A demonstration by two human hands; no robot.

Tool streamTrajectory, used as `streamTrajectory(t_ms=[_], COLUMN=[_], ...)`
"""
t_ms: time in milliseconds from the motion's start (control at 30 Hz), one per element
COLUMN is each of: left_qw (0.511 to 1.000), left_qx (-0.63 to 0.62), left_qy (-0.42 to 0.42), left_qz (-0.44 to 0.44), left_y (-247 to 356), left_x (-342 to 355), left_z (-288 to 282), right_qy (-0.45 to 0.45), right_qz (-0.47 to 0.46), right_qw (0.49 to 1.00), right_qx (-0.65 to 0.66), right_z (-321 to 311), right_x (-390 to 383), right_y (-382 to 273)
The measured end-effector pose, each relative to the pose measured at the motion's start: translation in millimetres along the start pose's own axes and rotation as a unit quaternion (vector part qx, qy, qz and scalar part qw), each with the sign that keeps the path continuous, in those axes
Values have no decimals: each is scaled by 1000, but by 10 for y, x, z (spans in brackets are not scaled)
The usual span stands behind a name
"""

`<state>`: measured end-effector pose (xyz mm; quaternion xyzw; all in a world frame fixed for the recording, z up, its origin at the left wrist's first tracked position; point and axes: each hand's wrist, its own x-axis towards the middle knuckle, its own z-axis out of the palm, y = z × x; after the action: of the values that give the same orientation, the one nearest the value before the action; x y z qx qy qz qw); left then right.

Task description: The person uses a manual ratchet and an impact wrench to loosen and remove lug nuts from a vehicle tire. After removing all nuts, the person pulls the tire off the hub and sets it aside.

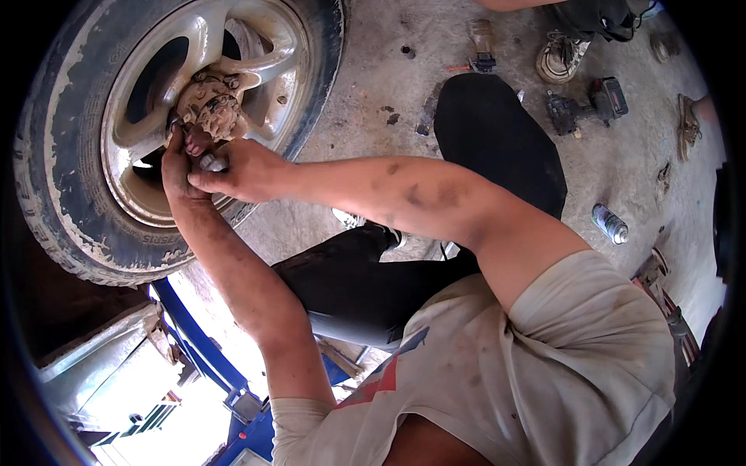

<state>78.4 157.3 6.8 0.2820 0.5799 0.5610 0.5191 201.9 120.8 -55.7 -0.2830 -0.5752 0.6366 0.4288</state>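
Observation:
A car wheel with a muddy tyre (71, 186) and silver alloy rim (272, 66) fills the upper left, its dirty hub (210, 105) exposed at the centre. My left hand (183, 167) is at the hub's lower edge, fingers closed round a small part or tool whose shape is mostly hidden. Just beside it, my right hand (241, 167) grips a short metal piece (212, 161), possibly a socket tool, with its thumb across toward my left hand. The two hands overlap, so what exactly each holds is unclear.
A cordless power tool (606, 99) lies on the concrete floor (373, 93) at right, with a spray can (610, 225) below it and a bottle (482, 46) higher up. Another person's shoe (561, 58) is at top right. A blue metal frame (190, 334) stands at lower left.

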Motion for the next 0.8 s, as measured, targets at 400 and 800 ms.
streamTrajectory(t_ms=[400, 800], left_qw=[1000, 997], left_qx=[8, 67], left_qy=[2, 16], left_qz=[0, -21], left_y=[33, 48], left_x=[41, -21], left_z=[29, 181], right_qy=[0, 28], right_qz=[11, 24], right_qw=[1000, 999], right_qx=[-5, -26], right_z=[-21, 47], right_x=[99, 58], right_y=[25, 21])
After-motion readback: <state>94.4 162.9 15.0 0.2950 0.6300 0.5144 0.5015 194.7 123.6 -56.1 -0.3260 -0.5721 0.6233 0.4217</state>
